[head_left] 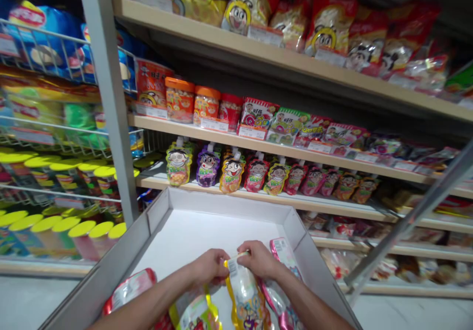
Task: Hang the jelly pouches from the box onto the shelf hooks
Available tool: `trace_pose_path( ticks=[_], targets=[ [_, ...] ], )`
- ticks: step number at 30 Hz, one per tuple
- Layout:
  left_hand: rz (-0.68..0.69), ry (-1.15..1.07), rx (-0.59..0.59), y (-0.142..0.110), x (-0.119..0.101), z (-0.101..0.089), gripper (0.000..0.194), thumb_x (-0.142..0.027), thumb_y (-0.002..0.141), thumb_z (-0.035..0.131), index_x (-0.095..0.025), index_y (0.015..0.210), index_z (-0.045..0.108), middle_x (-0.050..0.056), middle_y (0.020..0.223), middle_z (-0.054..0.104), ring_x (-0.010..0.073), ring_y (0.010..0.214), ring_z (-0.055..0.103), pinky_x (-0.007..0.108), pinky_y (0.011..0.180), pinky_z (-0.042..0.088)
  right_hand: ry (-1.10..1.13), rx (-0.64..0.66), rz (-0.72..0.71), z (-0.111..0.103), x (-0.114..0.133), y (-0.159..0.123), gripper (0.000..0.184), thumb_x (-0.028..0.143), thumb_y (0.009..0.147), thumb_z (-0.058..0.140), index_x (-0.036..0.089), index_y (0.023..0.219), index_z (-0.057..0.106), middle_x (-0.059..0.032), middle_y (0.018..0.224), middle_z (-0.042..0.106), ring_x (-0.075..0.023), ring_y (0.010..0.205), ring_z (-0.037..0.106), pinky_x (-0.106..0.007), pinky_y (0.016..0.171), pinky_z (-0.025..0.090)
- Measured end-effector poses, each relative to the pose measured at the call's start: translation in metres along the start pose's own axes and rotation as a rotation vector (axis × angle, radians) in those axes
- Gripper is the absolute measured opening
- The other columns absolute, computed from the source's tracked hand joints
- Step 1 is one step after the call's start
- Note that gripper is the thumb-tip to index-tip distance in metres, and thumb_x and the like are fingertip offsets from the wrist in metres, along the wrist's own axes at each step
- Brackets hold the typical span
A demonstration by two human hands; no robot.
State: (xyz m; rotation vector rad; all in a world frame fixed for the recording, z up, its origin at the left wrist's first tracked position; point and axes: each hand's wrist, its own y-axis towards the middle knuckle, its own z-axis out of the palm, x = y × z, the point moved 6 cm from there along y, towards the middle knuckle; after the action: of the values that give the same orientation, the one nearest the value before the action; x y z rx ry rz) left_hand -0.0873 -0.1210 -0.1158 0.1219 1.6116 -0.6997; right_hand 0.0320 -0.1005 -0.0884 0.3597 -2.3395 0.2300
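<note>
Left hand (210,267) and right hand (261,260) both pinch the top end of a glossy, yellow-edged plastic pouch (247,290), its barcode patch showing, held at the near side of a smooth white cardboard box (232,204). Beside it lie shiny packs (133,286) trimmed in red, yellow-green and pink. Beyond, curvy spouted pouches (232,173) with cartoon faces line a shelf below bags (257,113) lettered 旺仔
</note>
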Motion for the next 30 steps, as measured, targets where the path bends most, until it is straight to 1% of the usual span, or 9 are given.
trace_pose_path(
  ticks=[2, 5, 8, 13, 17, 20, 23, 26, 30],
  targets=[
    [0.035, -0.074, -0.026, -0.002, -0.014, -0.006, 0.033, -0.03, 0.047, 0.06, -0.015, 0.073, 0.046, -0.007, 0.044, 0.045, 0.0066, 0.041, 0.041, 0.02, 0.044, 0.03, 0.109, -0.06, 0.001, -0.008, 0.004, 0.004, 0.015, 0.019, 0.059, 0.051, 0.014, 0.07, 0.059, -0.0028, 0.076, 0.061, -0.0128, 0.065, 0.053, -0.021, 0.057, 0.038],
    [0.093, -0.121, -0.214, -0.006, -0.035, -0.026, 0.036, -0.03, 0.05, 0.06, -0.015, 0.079, 0.046, -0.006, 0.052, 0.05, 0.0063, 0.046, 0.044, 0.019, 0.046, 0.032, 0.251, -0.174, -0.026, -0.026, 0.01, 0.009, 0.011, 0.021, 0.059, 0.052, 0.014, 0.067, 0.056, -0.0049, 0.085, 0.06, -0.0148, 0.071, 0.054, -0.023, 0.062, 0.04],
    [0.14, -0.159, -0.358, -0.011, -0.045, -0.04, 0.028, -0.037, 0.055, 0.057, -0.014, 0.068, 0.047, -0.005, 0.05, 0.05, 0.0057, 0.043, 0.044, 0.019, 0.046, 0.032, 0.315, -0.325, -0.038, -0.044, 0.016, 0.011, 0.008, 0.022, 0.06, 0.053, 0.014, 0.063, 0.054, -0.0076, 0.09, 0.059, -0.017, 0.078, 0.054, -0.027, 0.07, 0.04],
    [-0.026, -0.317, -0.04, -0.013, -0.034, -0.018, 0.048, -0.058, 0.06, 0.044, -0.01, 0.066, 0.052, 0.002, 0.05, 0.056, 0.0094, 0.042, 0.05, 0.021, 0.046, 0.035, 0.272, -0.55, -0.162, -0.057, 0.039, -0.001, 0.008, 0.023, 0.066, 0.05, 0.016, 0.063, 0.053, -0.0084, 0.097, 0.056, -0.0176, 0.087, 0.051, -0.03, 0.075, 0.038],
    [-0.19, -0.521, 0.114, -0.017, -0.025, -0.004, 0.065, -0.069, 0.057, 0.035, -0.008, 0.073, 0.053, 0.01, 0.063, 0.061, 0.0184, 0.056, 0.058, 0.027, 0.052, 0.042, 0.133, -0.58, -0.406, -0.043, 0.071, -0.023, 0.007, 0.019, 0.069, 0.049, 0.018, 0.065, 0.054, -0.0069, 0.096, 0.054, -0.0166, 0.091, 0.048, -0.031, 0.079, 0.037],
    [-0.116, -0.686, 0.182, -0.018, -0.031, -0.004, 0.053, -0.057, 0.063, 0.044, -0.008, 0.08, 0.053, 0.008, 0.068, 0.062, 0.0157, 0.06, 0.058, 0.026, 0.057, 0.043, 0.03, -0.459, -0.631, -0.023, 0.09, -0.037, 0.01, 0.014, 0.07, 0.048, 0.021, 0.069, 0.055, -0.0048, 0.095, 0.054, -0.0158, 0.094, 0.047, -0.032, 0.081, 0.037],
    [0.03, -0.776, 0.127, -0.017, -0.037, -0.014, 0.026, -0.027, 0.066, 0.054, -0.01, 0.085, 0.053, 0.004, 0.071, 0.062, 0.0109, 0.06, 0.057, 0.023, 0.06, 0.043, -0.007, -0.335, -0.766, -0.007, 0.097, -0.045, 0.016, 0.011, 0.071, 0.046, 0.022, 0.075, 0.055, -0.0036, 0.096, 0.054, -0.0154, 0.095, 0.046, -0.033, 0.083, 0.036],
    [0.138, -0.734, 0.056, -0.017, -0.04, -0.023, 0.027, -0.013, 0.06, 0.057, -0.01, 0.087, 0.053, 0.005, 0.074, 0.062, 0.0117, 0.061, 0.057, 0.022, 0.06, 0.042, 0.105, -0.375, -0.646, -0.011, 0.087, -0.039, 0.014, 0.014, 0.071, 0.047, 0.021, 0.08, 0.053, -0.0046, 0.094, 0.054, -0.0152, 0.093, 0.047, -0.031, 0.081, 0.038],
    [0.232, -0.691, 0.035, -0.017, -0.044, -0.025, 0.039, -0.006, 0.054, 0.058, -0.014, 0.091, 0.05, 0.005, 0.08, 0.062, 0.0142, 0.066, 0.058, 0.026, 0.064, 0.043, 0.353, -0.506, -0.307, -0.019, 0.059, -0.022, 0.019, 0.023, 0.069, 0.049, 0.018, 0.088, 0.049, -0.0074, 0.095, 0.052, -0.0168, 0.09, 0.049, -0.028, 0.071, 0.044]
  ],
)
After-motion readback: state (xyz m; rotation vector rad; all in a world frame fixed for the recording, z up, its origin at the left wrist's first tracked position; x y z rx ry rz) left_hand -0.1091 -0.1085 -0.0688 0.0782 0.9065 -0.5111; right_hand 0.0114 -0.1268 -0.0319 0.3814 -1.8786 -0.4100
